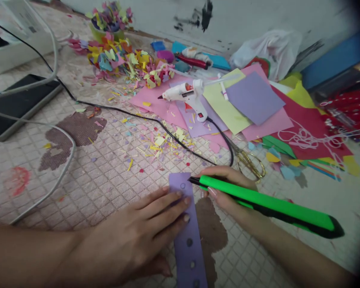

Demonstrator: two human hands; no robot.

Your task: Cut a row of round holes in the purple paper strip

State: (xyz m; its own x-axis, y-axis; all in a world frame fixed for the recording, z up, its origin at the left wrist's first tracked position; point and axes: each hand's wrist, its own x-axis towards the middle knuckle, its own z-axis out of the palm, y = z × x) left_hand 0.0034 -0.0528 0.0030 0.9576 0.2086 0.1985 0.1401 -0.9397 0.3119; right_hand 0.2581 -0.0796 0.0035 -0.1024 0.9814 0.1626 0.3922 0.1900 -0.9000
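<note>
A purple paper strip [189, 230] lies lengthwise in front of me, with a row of small round holes in its nearer part. Near its far end a small circle is drawn or cut; I cannot tell which. My left hand [144, 226] rests flat across the strip, fingers stretched out and pressing on it. A green and black utility knife [267, 200] is gripped in my right hand [228, 186], between thumb and fingers. Its dark tip points left, right at the strip's edge beside the circle. Some of the strip is hidden under my left fingers.
A white glue gun [187, 96] lies on coloured paper sheets [255, 96], near gold-handled scissors [252, 164]. Paper scraps [159, 142] litter the quilted cloth. A black cable [123, 111] crosses it. At left are a phone [21, 104] and a power strip [21, 52].
</note>
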